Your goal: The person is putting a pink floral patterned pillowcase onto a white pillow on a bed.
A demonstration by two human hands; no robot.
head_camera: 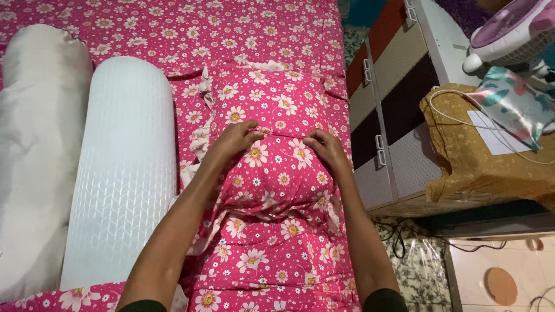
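Both hands, left hand [236, 138] and right hand [325, 145], fingers pinched shut on plump, floral pink cotton pillow [272, 167].

Pink pillow [272, 144] with white-and-yellow daisy print, plump, frilled edges, lying lengthwise on matching floral bedspread [173, 34], cover creased across middle.
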